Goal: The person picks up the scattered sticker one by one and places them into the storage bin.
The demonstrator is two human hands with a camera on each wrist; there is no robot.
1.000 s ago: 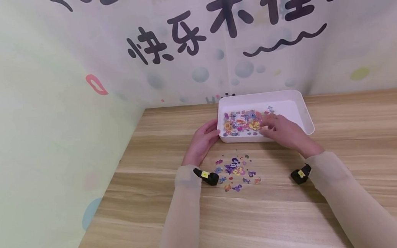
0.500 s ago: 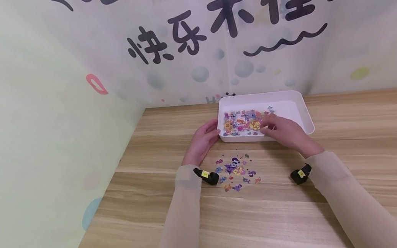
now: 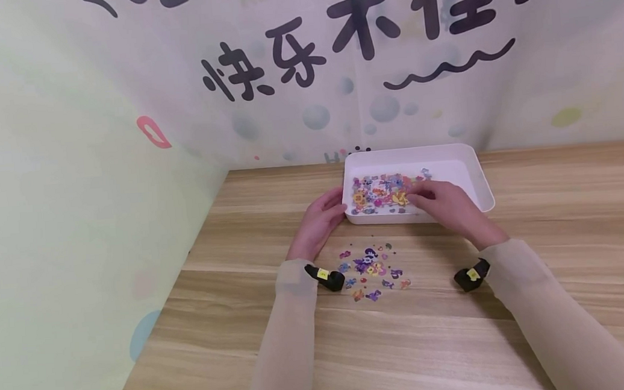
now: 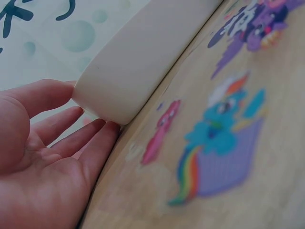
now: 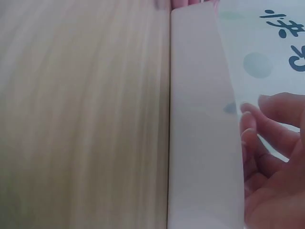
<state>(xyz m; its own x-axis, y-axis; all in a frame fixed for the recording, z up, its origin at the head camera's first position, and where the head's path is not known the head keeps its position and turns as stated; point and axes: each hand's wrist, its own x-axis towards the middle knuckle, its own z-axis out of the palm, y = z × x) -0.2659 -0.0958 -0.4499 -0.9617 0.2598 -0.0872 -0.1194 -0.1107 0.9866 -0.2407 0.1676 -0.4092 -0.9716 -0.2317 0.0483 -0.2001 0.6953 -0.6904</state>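
Note:
A white tray stands against the back wall, its left part covered with cut-out stickers. My left hand rests at the tray's left end; the thumb and fairly straight fingers touch the corner in the left wrist view. My right hand reaches over the front wall to the stickers beside a yellow one. In the right wrist view its thumb and forefinger tips are close but apart, with nothing visible between them; the other fingers bend. The tray wall hides the stickers there.
Loose cartoon stickers lie scattered on the wooden table in front of the tray, including a blue rainbow-tailed pony. A printed cloth hangs behind the table. A black wrist camera sits close above the loose stickers.
My right hand's thumb and forefinger have drawn closer together over the stickers. The left hand and the tray have stayed in place.

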